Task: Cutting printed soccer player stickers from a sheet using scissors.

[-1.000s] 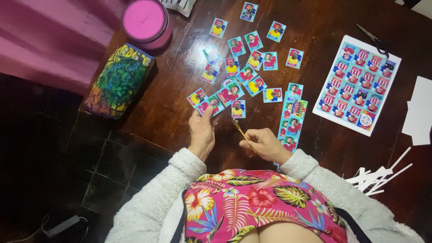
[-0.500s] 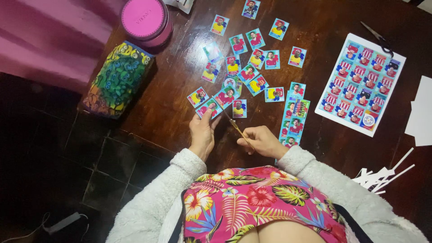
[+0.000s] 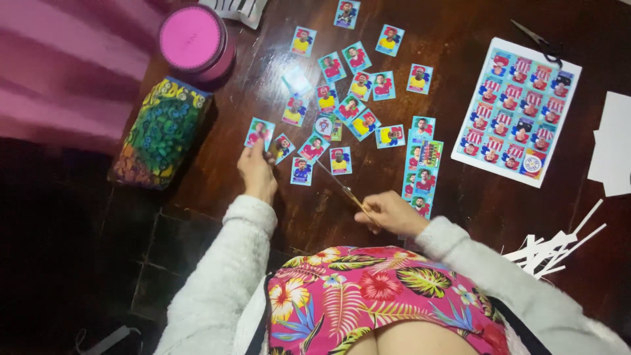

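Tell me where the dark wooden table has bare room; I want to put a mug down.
Bare wood lies between the vertical strip of cards and the uncut sticker sheet, and below that sheet toward the white paper offcuts. It is crowded among the scattered small picture cards, from the round pink tin across to the strip.

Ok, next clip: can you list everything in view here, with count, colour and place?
cut stickers: about twenty, multicoloured, spread over the table's middle and top
sticker strip: one, blue and green, right of the loose stickers
uncut sticker sheet: one, light blue with red and white, upper right
black scissors: one, by the sheet's top edge
white paper offcuts: a pile of thin strips, lower right
white paper: some pieces, right edge
pink round tin: one, top left
patterned pouch: one, green and yellow, left table edge
wooden table: one, dark brown
left hand: holds one sticker
right hand: holds a thin stick-like tool; kind unclear
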